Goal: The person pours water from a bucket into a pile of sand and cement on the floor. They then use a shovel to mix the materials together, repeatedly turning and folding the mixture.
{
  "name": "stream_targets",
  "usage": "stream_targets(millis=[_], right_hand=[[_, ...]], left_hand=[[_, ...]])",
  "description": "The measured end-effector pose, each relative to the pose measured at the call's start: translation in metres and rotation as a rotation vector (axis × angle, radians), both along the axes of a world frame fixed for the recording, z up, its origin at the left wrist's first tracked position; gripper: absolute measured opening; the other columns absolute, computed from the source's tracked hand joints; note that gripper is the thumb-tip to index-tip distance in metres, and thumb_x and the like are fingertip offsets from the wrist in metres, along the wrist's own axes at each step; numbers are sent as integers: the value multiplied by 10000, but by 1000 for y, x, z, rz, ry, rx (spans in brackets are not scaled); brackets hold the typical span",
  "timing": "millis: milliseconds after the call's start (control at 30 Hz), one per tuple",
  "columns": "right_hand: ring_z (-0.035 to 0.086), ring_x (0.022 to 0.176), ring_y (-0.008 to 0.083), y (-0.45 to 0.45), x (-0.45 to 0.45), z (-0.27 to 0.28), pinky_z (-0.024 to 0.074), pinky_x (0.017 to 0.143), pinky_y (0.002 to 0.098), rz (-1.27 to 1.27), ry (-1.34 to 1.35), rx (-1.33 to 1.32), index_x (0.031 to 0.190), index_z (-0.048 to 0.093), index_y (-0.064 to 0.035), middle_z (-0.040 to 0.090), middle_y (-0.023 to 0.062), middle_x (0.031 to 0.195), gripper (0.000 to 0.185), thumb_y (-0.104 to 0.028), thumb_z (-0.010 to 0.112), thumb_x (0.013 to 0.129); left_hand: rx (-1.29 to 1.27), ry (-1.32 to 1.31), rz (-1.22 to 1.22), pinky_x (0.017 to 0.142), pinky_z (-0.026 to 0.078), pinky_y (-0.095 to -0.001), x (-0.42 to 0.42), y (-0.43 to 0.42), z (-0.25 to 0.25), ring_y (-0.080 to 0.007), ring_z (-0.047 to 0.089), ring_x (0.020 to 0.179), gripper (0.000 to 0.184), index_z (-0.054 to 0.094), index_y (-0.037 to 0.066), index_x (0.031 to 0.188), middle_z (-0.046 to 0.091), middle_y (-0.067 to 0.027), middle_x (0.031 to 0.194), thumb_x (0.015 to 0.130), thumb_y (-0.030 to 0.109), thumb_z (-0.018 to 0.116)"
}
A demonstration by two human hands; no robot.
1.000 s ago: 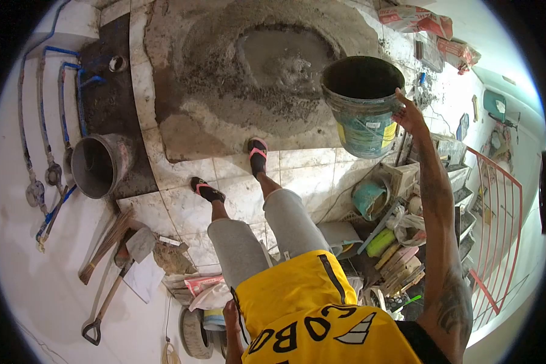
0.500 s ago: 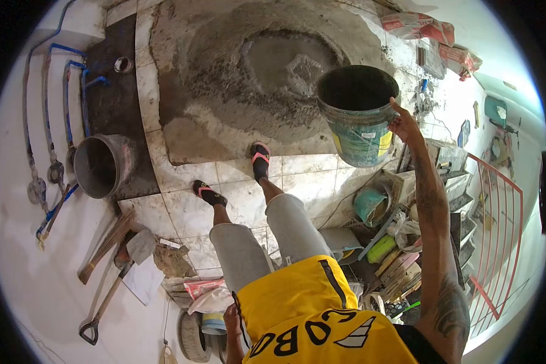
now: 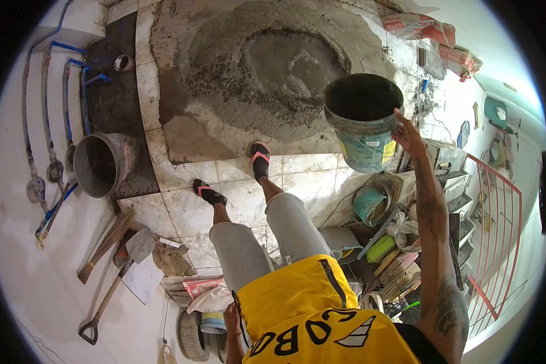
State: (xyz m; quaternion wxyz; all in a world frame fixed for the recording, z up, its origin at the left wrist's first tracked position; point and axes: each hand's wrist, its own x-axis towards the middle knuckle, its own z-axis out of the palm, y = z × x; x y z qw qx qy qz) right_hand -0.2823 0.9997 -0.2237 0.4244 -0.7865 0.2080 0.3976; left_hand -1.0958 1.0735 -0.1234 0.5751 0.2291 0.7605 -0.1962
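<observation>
My right hand grips the rim of a green, dirt-stained bucket, its mouth facing up and its inside dark. The bucket hangs over the right edge of the wet cement patch. My left hand hangs low beside my yellow shirt, partly hidden; its fingers are too hard to make out. Ahead of my feet lies a ring of grey cement mix with a pool of cloudy water in its middle.
A grey bucket stands at the left near blue pipes. A shovel and a broom are at the lower left. Boards, crates and a teal bucket crowd the right, with a red railing beyond. Cement bags lie farther off.
The green bucket and my right hand have moved slightly down and back from the pool. Froth on the water has spread and shifted. My left hand has hardly moved.
</observation>
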Motion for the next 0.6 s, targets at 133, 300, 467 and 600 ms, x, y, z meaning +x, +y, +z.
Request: stream_targets(millis=[133, 300, 467, 600], right_hand=[[530, 615, 139, -14, -5, -7, 505, 597, 310, -33, 16, 62, 1001, 583, -66, 551, 30, 749, 507, -478, 756, 759], [527, 592, 132, -32, -14, -15, 500, 609, 305, -85, 24, -5, 955, 594, -80, 557, 16, 710, 439, -452, 746, 778], [529, 639, 148, -51, -63, -11, 498, 657, 318, -112, 15, 87, 952, 589, -9, 555, 43, 753, 474, -436, 727, 803], [544, 675, 130, -85, -112, -19, 529, 702, 359, -164, 59, 130, 910, 589, 18, 567, 57, 780, 454, -400, 732, 807]], left_hand=[[1, 16, -24, 880, 448, -335, -2, 0, -4, -214, 577, 1023, 451, 578, -11, 1204, 621, -109, 1142, 956, 361, 513], [-24, 15, 6, 847, 455, -336, 29, 17, 9, -231, 585, 992, 415, 583, -10, 1190, 624, -115, 1120, 965, 327, 492], [-18, -2, -44, 835, 455, -349, 22, 9, 1, -255, 582, 981, 395, 584, -12, 1171, 619, -132, 1094, 962, 306, 478], [-6, -34, -92, 826, 455, -359, 12, 3, -6, -274, 580, 971, 380, 585, -13, 1156, 614, -146, 1072, 960, 290, 466]])
